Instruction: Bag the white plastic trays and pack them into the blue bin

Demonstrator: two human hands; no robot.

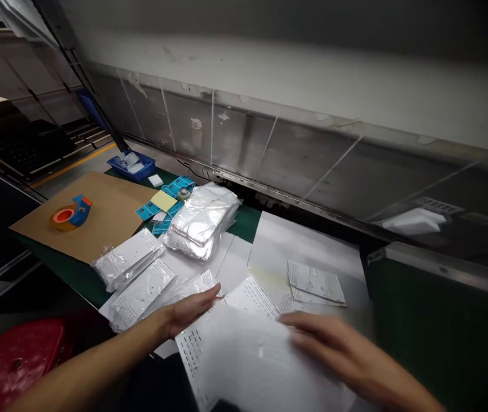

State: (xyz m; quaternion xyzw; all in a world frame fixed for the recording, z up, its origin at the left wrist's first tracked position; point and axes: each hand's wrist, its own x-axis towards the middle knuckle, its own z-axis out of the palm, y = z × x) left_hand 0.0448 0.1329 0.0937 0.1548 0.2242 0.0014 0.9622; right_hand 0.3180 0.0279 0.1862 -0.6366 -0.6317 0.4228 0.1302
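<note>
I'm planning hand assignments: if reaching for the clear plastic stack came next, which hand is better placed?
Probably the left: the left hand is nearer the clear plastic stack, while the right hand is farther off, its fingers over the large white piece in front.

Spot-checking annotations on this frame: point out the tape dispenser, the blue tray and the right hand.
Tape dispenser (81,213): head view, on its blue body.
Blue tray (141,173): head view, on its outer wall.
Right hand (347,348): head view, on the back of the hand.
</note>
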